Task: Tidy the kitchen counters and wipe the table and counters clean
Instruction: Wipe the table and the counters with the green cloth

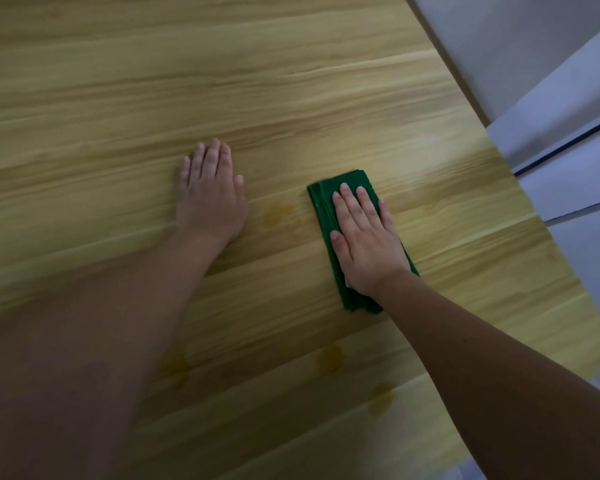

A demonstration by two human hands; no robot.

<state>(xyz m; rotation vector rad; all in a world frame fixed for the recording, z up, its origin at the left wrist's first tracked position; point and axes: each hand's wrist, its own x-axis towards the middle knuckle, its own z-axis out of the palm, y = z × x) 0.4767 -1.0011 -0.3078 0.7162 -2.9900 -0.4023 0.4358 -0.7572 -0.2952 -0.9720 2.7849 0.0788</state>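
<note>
Head view. A light wood-grain table (291, 81) fills nearly the whole field, seen from above and slightly askew. The right hand (366, 242) lies palm-down on a folded green cloth (326, 209), fingers straight and a little spread; it presses the cloth flat against the table and does not curl round it, so the grip is open and carries nothing off the surface. The cloth sits right of centre, its long axis running away from the person, with its far end and near end showing past the hand. The left hand (210, 199) rests flat on bare wood well to the left of the cloth, fingers together and extended, holding nothing; it appears to serve as a brace.

Several yellowish-brown stains mark the table. One stain (279, 214) lies between the two hands, just left of the cloth. Two more stains (329, 358) (381, 398) lie nearer the person, below the right forearm, and a fainter one shows beside the left forearm. White cabinet fronts (568, 140) stand beyond the table's right edge.

Judged progress: wiping of the table is under way but incomplete, since visible stains remain untouched. No counters appear here, so their state cannot be told.
</note>
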